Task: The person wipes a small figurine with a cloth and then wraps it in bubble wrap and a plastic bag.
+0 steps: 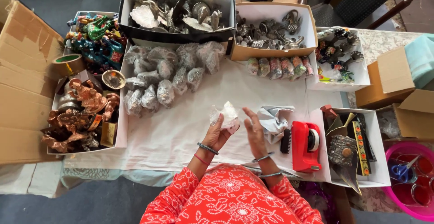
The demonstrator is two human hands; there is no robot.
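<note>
My left hand (218,133) holds a small item wrapped in clear plastic (224,114) above the white table cloth (181,129). My right hand (254,131) is beside it, fingers spread and empty, a little to the right of the wrapped item. A pile of similar plastic-wrapped silver pieces (165,72) lies on the cloth farther back and to the left. A crumpled grey cloth (274,119) lies just right of my right hand. Both arms wear red patterned sleeves and bangles.
A red tape dispenser (305,145) stands at the right. Boxes hold silver pieces (178,9), metal figures (271,32), copper statues (81,115) and coloured figures (97,36). A tape roll (68,63), cardboard boxes (22,70) and a pink basin with scissors (409,179) flank the table.
</note>
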